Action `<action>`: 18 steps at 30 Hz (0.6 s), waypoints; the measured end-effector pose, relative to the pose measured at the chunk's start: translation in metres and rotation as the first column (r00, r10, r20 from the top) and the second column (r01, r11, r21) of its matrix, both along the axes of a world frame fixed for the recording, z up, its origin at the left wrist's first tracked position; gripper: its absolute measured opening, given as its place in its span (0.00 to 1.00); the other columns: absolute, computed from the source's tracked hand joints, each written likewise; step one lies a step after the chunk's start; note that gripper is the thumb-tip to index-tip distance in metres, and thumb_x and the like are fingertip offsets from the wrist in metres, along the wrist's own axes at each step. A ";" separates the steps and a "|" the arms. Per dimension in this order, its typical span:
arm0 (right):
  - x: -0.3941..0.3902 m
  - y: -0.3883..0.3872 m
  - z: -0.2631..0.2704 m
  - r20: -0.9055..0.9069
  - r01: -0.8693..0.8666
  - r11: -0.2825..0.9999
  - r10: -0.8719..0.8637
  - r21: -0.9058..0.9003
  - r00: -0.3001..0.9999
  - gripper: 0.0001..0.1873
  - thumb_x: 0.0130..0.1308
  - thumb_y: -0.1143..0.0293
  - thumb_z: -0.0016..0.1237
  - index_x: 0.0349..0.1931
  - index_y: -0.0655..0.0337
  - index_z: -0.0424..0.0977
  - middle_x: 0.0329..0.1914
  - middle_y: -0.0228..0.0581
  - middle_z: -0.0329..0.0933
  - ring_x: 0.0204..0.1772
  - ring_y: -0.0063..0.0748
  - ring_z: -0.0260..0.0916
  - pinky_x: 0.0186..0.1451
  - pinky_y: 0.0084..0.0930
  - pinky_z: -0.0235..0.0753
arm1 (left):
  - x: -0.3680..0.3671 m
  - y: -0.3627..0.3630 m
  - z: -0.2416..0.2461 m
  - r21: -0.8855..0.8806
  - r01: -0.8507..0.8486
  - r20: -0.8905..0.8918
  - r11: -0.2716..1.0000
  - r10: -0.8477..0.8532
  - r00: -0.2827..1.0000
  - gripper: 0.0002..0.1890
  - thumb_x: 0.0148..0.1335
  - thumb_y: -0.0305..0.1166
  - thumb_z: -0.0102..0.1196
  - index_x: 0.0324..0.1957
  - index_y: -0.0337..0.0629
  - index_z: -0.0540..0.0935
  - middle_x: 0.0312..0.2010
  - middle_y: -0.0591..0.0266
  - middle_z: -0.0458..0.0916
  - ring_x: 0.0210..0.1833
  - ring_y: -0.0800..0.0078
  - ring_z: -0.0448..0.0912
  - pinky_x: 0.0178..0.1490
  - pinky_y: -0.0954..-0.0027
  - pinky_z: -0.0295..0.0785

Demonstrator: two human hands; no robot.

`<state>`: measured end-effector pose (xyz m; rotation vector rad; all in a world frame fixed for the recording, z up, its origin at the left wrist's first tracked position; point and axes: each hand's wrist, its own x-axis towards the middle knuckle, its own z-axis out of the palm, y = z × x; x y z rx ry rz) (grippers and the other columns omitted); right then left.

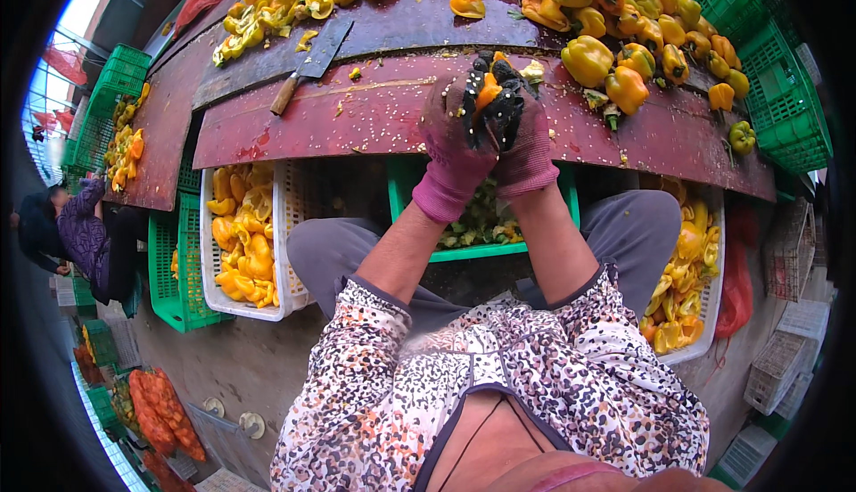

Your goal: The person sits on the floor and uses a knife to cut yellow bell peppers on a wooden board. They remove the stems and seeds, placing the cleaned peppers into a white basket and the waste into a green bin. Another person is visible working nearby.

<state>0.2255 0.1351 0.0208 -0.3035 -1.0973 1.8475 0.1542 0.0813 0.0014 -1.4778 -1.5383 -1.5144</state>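
Observation:
My left hand (pixel 458 124) and my right hand (pixel 521 121), both in pink gloves with black, seed-flecked fingers, are together above the near edge of the red board (pixel 374 111). Between them they grip an orange-yellow bell pepper (pixel 488 93), mostly covered by the fingers; whether it is whole or a piece I cannot tell. A cleaver (pixel 326 49) with a wooden handle lies left of the hands. Cut yellow peppers (pixel 281 4) are heaped at the back left, and mostly whole peppers (pixel 588 61) at the right. Pale seeds are scattered over the board.
Below the board, a green crate (pixel 481 251) holds pepper cores and stems between my knees. White crates of cut peppers stand left (pixel 284 278) and right (pixel 715 291). Green crates (pixel 779 84) stand at the far right. Two people (pixel 87 238) are at the far left.

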 end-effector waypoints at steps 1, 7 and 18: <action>0.000 -0.001 -0.002 -0.096 -0.052 0.996 0.045 -0.067 0.994 0.12 0.68 0.70 0.41 0.48 0.66 0.70 0.40 0.34 0.75 0.42 0.21 0.72 0.44 0.17 0.73 | 0.000 -0.001 0.002 -0.006 0.008 -0.016 1.000 -0.008 1.000 0.20 0.51 0.31 0.56 0.47 0.38 0.71 0.34 0.49 0.73 0.34 0.48 0.73 0.37 0.56 0.69; 0.011 0.001 -0.002 0.164 0.103 0.695 -0.307 0.711 0.937 0.19 0.62 0.69 0.48 0.52 0.67 0.68 0.50 0.43 0.72 0.55 0.36 0.69 0.58 0.27 0.69 | -0.004 -0.009 0.016 -0.021 -0.003 -0.107 1.000 0.001 0.994 0.21 0.48 0.32 0.56 0.46 0.38 0.71 0.35 0.49 0.72 0.34 0.48 0.72 0.37 0.53 0.69; 0.073 -0.017 0.000 0.316 -0.336 0.917 0.260 0.217 0.913 0.18 0.61 0.76 0.48 0.53 0.61 0.68 0.52 0.37 0.73 0.52 0.27 0.71 0.54 0.25 0.72 | 0.002 -0.020 0.055 -0.178 0.280 -0.307 0.943 -0.324 0.895 0.28 0.33 0.33 0.60 0.43 0.43 0.73 0.37 0.56 0.72 0.37 0.54 0.74 0.35 0.57 0.69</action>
